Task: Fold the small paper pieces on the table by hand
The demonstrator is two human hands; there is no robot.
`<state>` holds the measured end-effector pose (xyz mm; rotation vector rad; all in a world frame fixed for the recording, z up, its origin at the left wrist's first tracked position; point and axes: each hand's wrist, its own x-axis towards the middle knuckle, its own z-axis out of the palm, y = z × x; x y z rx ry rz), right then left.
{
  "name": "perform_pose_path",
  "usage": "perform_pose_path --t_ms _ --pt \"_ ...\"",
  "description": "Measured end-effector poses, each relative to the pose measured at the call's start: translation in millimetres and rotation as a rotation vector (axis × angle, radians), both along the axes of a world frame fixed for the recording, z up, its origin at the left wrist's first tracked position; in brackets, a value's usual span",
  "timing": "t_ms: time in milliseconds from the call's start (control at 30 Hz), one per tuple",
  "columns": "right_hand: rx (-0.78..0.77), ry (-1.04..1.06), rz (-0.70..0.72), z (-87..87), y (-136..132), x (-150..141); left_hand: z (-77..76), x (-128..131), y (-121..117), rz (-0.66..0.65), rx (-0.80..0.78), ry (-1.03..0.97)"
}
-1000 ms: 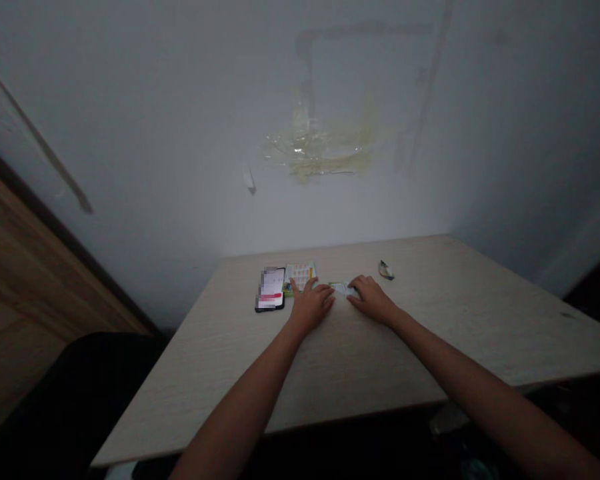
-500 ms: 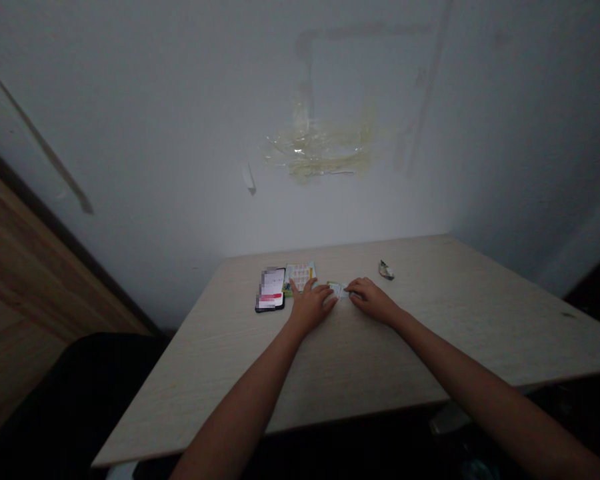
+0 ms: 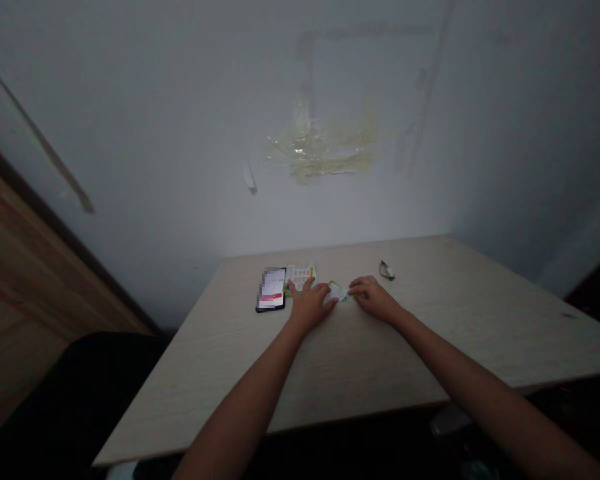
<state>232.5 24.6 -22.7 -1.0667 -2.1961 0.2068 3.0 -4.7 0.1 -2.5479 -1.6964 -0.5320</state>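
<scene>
On my feed, the left hand [image 3: 310, 308] lies palm down on the pale wood-grain worktop [image 3: 430, 347], fingers spread, its fingertips just beside a small green-and-white paper slip [image 3: 337, 291]. The right hand [image 3: 374, 298] sits at the slip's other edge, fingers curled together; I cannot tell whether they pinch it. The slip lies flat between both hands. Just past the left hand are a colourful printed paper card [image 3: 300, 275] and a black smartphone [image 3: 271, 289] with a blurred screen. A crumpled foil wrapper [image 3: 387, 270] lies farther along, toward the worktop's far edge.
</scene>
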Motion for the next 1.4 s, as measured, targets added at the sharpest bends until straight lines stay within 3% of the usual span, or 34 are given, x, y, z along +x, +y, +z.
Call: perform_pose_path --t_ms 367,567,867,1400 --pt "-0.005 0.035 0.152 -4.0 -0.8 -1.5 -4.8 -0.6 2.7 0.049 0.004 0.044" --pt "-0.057 0.026 0.144 -1.6 -3.5 -2.5 -6.0 -0.5 3.0 0.061 0.009 0.027" --pt "0.008 -0.204 0.009 10.5 -8.0 -8.3 -1.7 -2.5 3.4 0.029 0.046 -0.034" --pt "-0.003 -0.153 0.087 9.0 -5.7 -5.0 -2.5 -2.6 3.3 0.079 0.006 -0.013"
